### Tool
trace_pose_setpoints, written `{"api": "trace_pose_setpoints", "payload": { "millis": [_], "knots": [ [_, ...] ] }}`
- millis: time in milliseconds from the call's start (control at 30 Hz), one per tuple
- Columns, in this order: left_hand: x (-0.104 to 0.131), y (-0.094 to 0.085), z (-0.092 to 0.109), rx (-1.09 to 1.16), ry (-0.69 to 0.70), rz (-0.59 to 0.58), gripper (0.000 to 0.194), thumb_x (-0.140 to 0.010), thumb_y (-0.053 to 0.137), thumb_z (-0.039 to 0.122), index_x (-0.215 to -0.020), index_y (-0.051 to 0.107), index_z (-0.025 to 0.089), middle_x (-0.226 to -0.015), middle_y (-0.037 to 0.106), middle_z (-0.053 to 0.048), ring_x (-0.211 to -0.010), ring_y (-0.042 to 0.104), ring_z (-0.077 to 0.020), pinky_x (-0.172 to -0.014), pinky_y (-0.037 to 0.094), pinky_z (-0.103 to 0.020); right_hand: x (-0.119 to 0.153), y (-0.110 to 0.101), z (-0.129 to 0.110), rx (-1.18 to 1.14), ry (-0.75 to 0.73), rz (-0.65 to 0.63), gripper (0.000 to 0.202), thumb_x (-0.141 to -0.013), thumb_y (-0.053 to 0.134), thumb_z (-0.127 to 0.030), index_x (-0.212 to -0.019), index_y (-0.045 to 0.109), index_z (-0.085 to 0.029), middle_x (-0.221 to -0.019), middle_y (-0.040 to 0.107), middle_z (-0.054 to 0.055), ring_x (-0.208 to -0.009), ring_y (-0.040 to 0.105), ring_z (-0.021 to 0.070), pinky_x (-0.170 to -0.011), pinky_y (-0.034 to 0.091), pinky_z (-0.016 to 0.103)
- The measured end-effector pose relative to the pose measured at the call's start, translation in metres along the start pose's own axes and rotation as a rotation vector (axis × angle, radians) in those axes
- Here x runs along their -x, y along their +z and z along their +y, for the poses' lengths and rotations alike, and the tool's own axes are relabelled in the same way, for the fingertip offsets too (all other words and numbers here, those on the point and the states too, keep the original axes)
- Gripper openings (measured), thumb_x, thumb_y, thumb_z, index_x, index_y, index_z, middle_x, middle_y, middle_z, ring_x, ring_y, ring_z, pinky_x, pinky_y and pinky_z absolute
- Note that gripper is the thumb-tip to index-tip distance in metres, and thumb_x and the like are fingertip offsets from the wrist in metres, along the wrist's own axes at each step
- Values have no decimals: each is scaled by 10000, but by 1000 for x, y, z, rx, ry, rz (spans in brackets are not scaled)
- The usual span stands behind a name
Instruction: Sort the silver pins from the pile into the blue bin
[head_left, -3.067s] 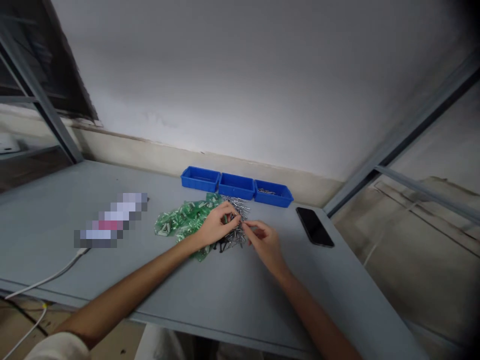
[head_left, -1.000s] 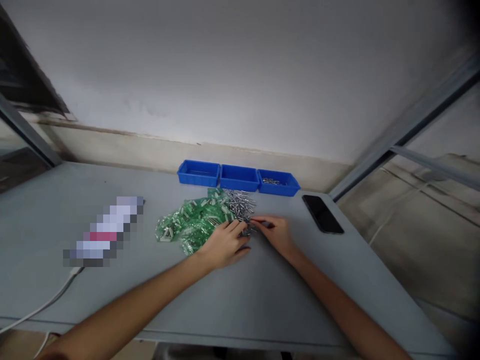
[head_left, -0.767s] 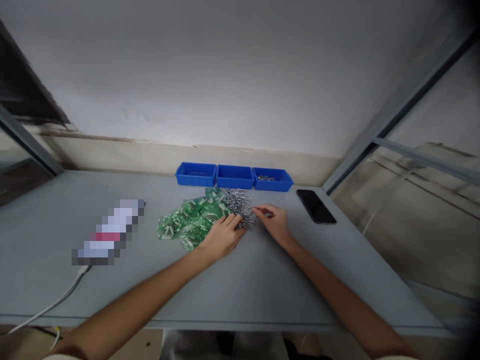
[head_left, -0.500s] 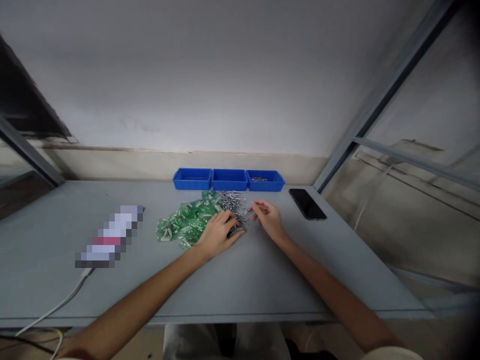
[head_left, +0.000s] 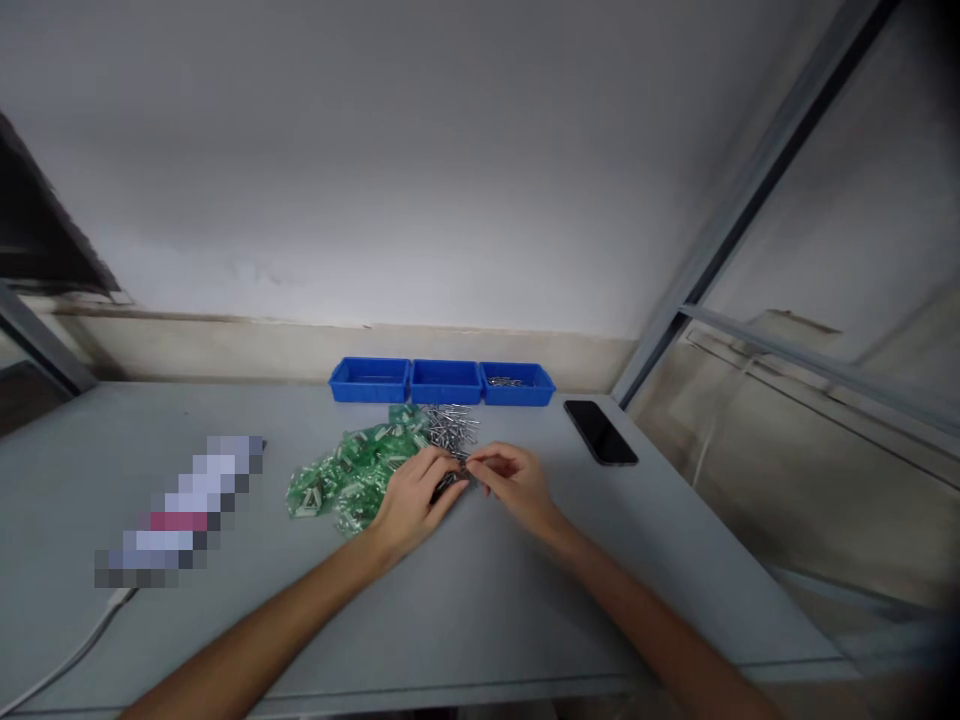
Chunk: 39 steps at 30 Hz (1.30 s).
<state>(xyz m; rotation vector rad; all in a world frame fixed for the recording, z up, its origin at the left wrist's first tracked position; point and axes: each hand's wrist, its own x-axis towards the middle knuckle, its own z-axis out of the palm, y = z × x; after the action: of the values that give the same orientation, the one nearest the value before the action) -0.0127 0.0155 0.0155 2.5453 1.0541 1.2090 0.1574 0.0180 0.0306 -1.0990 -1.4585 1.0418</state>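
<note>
My left hand (head_left: 416, 492) rests beside the green plastic bags (head_left: 367, 460), its fingers curled and its thumb drawn in; dark and shiny bits show under the palm, too small to make out. Against its fingertips, my right hand (head_left: 516, 488) is closed in a pinch on a slim metal piece, mostly hidden by the fingers. Just beyond both hands lies a loose pile of slim metal pieces (head_left: 451, 425), like rivets or pins. The bags are see-through, with pale printed marks and small shiny contents.
Three blue bins stand in a row by the wall: left (head_left: 370, 393), middle (head_left: 446, 395) and right (head_left: 517, 397), the right one with metal pieces inside. A black phone (head_left: 601, 433) lies at the right. A blurred-out device (head_left: 180, 510) with a white cable (head_left: 75, 655) is at the left.
My right hand has moved left from beside the pile to my left hand's fingertips. My left hand's thumb and fingers have drawn closer together. The whole view has shifted slightly.
</note>
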Motion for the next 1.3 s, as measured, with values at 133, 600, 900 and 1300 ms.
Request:
{"api": "trace_pose_setpoints", "payload": {
  "millis": [133, 600, 900, 1300],
  "knots": [
    [-1, -1, -3, 6, 27, 83, 123, -869, 498, 255, -956, 559, 192, -930, 568, -60, -860, 545, -171, -746, 454, -291, -3, -4, 1, 8, 31, 42, 203, -683, 674, -374, -718, 644, -176, -511, 560, -31, -415, 466, 78, -407, 363, 197],
    [-2, 0, -9, 95, -90, 232, 89, -839, 538, 246, -857, 589, 174, -904, 526, -57, -842, 554, -153, -747, 482, -277, -1, 7, 20, 30, 153, -63, 281, -699, 655, -441, -772, 644, -170, -528, 532, -33, -427, 436, 77, -398, 306, 200],
    [0, -7, -7, -90, 186, 317, 122, -829, 581, 287, -893, 645, 205, -893, 609, -40, -792, 595, -137, -671, 497, -239, -40, -31, 30, 59, 285, 157, 281, -670, 657, -437, -776, 659, -177, -777, 654, 32, -519, 516, 85, -426, 365, 191],
    [9, 4, 3, -323, 600, -50, 181, -903, 426, 165, -959, 598, 166, -896, 627, -39, -679, 569, -125, -506, 411, -234, -102, -71, 28, 200, 200, 304, 415, -707, 647, -351, -1073, 639, -155, -903, 690, 100, -612, 618, 123, -405, 396, 174]
  ]
}}
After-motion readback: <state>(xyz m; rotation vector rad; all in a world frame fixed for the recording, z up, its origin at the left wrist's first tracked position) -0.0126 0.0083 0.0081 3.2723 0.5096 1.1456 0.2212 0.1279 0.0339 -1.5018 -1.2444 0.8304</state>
